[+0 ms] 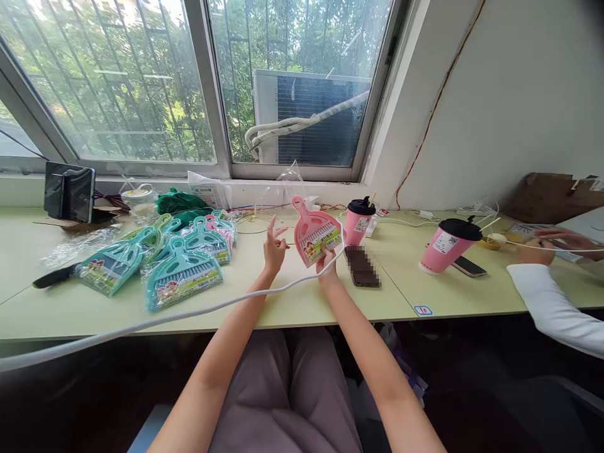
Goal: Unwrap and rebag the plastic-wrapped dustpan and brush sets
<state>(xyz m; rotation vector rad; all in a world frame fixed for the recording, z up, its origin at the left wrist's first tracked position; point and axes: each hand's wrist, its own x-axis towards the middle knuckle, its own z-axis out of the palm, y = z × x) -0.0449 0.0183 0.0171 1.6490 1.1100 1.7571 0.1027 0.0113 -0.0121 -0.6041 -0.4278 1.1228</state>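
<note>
Head view catches the right hand (pixel 327 263) clamping its fingers on a pink dustpan (pixel 314 231), the empty left hand (pixel 275 248) beside it with fingers spread, and bagged teal dustpans (pixel 182 274) untouched to its left on the table (pixel 292 302).

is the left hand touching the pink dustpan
Apart: the head view shows a gap between the left hand and the pink dustpan in the right hand.

Bare left hand (pixel 274 248) and bare right hand (pixel 327 261) seen toward twelve o'clock, above unsleeved forearms (pixel 221 346); loose, creased mauve-grey trousers (pixel 283 396) worn at six o'clock.
</note>
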